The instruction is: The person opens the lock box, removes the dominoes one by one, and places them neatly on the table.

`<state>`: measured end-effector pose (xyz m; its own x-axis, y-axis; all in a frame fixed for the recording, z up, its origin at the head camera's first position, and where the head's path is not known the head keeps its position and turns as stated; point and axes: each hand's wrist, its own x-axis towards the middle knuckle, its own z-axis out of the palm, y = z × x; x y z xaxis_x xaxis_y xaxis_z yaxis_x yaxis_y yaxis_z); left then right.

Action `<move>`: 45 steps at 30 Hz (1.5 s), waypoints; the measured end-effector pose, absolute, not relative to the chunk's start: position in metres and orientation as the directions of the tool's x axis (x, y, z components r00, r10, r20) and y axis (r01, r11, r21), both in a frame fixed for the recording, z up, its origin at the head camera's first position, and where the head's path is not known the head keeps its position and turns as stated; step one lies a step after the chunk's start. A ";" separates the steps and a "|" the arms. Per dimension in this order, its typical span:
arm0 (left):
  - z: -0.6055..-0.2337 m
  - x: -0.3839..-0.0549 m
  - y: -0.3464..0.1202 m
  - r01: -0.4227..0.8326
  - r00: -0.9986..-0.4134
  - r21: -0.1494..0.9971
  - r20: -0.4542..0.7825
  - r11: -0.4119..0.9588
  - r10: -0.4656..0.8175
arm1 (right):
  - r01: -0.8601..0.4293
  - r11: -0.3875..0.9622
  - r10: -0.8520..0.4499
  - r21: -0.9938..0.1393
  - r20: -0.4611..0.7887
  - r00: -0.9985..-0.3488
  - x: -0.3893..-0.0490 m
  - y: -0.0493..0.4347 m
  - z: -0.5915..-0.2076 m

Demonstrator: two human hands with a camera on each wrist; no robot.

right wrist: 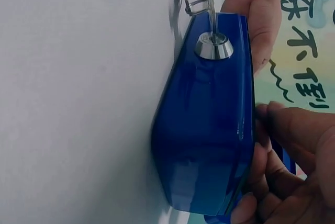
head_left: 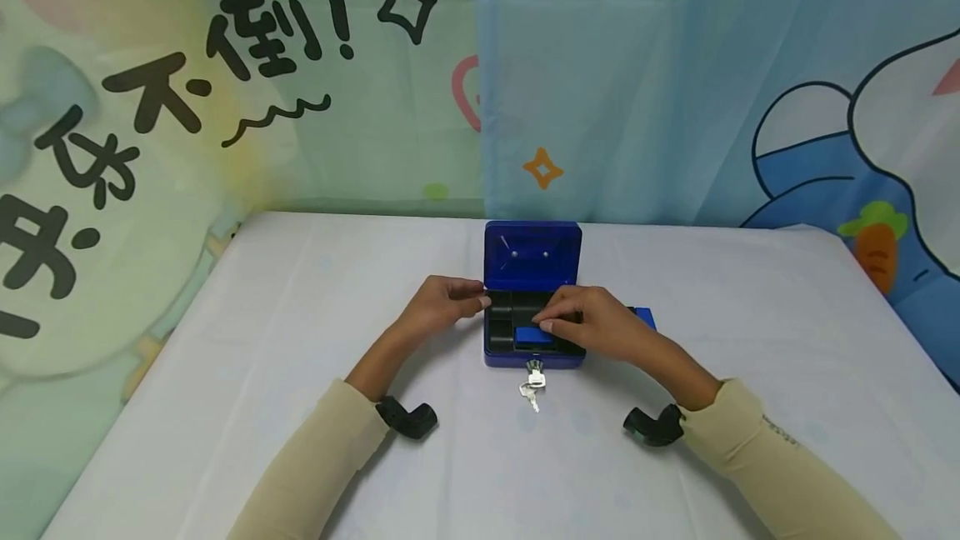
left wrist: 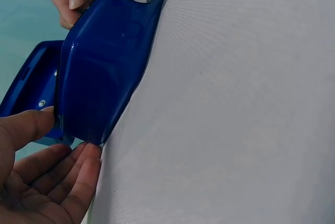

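Note:
A blue metal cash box [head_left: 534, 362] stands on the table with its lid [head_left: 532, 252] raised. Inside is a black compartment tray [head_left: 501, 327], with a flat blue piece [head_left: 532, 336] in its front part. Keys [head_left: 532, 390] hang from the silver lock [right wrist: 213, 47] on the front. My left hand [head_left: 450, 302] touches the box's left side, thumb at the rim and fingers [left wrist: 78, 177] loosely extended along the outer wall. Over the tray, my right hand [head_left: 588, 319] has thumb and fingertips close together beside the blue piece; I cannot tell whether they pinch anything.
Another blue item [head_left: 645, 317] lies right of the box, partly hidden by the right hand. A white cloth covers the table [head_left: 337, 257]. Printed curtains [head_left: 615, 90] hang behind its far edge. Black wrist devices [head_left: 408, 419] project from both sleeves.

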<state>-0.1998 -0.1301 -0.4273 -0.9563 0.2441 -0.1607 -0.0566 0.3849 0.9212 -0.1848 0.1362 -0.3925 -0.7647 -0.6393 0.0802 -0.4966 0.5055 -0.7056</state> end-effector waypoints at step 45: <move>-0.425 -0.201 -0.130 -0.081 -0.953 0.918 -0.185 0.387 0.239 | -0.570 0.554 -0.700 -0.607 0.032 -0.713 -0.172 0.132 -0.384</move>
<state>-0.2014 -0.1298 -0.4251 -0.9531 0.2393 -0.1853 -0.0812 0.3875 0.9183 -0.1725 0.1316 -0.3837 -0.7135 -0.7000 0.0317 -0.5703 0.5538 -0.6067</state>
